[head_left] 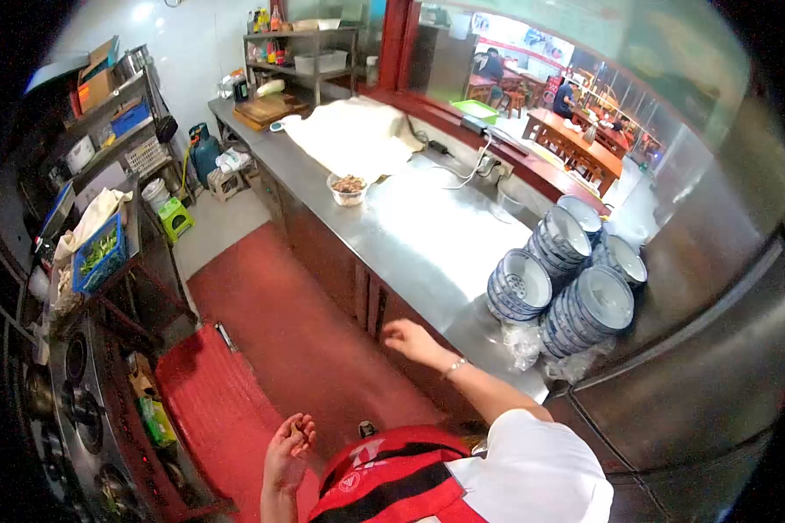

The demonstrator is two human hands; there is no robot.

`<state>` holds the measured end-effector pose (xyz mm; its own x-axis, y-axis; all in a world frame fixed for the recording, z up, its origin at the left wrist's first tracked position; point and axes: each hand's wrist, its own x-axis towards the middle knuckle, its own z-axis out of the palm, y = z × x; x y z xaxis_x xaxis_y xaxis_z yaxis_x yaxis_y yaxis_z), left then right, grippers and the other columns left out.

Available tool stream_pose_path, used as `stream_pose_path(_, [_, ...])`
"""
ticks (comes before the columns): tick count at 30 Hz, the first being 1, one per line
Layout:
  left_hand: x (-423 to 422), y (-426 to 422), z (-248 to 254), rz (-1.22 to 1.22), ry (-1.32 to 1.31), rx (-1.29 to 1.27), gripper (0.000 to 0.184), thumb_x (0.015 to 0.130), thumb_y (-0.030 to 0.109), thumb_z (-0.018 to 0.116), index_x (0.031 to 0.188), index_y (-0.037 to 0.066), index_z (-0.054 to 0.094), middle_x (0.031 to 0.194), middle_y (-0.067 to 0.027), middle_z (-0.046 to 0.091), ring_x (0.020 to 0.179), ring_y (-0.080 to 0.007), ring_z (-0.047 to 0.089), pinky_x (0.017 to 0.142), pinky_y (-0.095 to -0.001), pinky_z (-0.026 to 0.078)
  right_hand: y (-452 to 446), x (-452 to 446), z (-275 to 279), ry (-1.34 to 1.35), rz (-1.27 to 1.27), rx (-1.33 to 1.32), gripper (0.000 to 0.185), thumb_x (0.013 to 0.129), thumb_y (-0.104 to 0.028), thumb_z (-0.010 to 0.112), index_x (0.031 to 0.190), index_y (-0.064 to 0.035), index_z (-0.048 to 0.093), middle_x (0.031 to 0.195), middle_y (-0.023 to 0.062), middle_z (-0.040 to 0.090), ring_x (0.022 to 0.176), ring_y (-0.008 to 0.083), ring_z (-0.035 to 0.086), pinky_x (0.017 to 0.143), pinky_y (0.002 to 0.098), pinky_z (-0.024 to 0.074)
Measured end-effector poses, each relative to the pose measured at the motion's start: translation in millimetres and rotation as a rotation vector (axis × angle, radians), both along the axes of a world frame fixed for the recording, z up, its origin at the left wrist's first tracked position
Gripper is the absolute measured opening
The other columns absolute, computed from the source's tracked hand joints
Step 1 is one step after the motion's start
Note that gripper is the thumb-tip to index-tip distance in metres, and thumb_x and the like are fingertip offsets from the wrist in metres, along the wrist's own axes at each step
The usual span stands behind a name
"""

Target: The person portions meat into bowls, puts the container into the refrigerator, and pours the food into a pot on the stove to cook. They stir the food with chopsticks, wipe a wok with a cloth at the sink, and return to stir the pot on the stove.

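Note:
My left hand [292, 440] is low in the view over the red floor mat [244, 418], palm up with its fingers curled around something small and brownish that I cannot make out. My right hand [412, 342] hangs beside the steel counter's front edge, fingers bent downward; whether anything is between them is hidden. On the steel counter [427, 218], a clear bowl of brown food [349, 189] stands by a pale cloth [349, 139]. Stacks of blue and white bowls [589, 305] lean at the counter's right end, nearest to my right hand.
A stove [80, 392] and a blue basket of green vegetables [98, 259] are on the left. A green stool [175, 220] and a gas cylinder [203, 155] stand farther back. Seated people [565, 98] are beyond the window.

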<state>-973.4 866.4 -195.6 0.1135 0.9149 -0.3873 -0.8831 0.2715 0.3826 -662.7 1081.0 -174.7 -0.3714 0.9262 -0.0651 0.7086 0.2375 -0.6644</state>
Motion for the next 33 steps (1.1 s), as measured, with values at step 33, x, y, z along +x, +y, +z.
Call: stream_pose_path(33, [-219.0, 410.8, 9.0, 0.164, 0.142, -0.095, 0.043, 0.09, 0.011, 0.06, 0.128, -0.004, 0.046, 0.123, -0.0139, 0.055, 0.1, -0.0179, 0.057, 0.092, -0.0305, 0.048, 622.7, -93.1, -190.3, 1.45, -0.855, -0.761, 0.029, 0.097, -0.023, 0.042, 0.115, -0.0035, 0.053, 0.108, 0.0116, 0.06, 0.097, 0.0294, 0.056, 0.084, 0.0407, 0.0483])
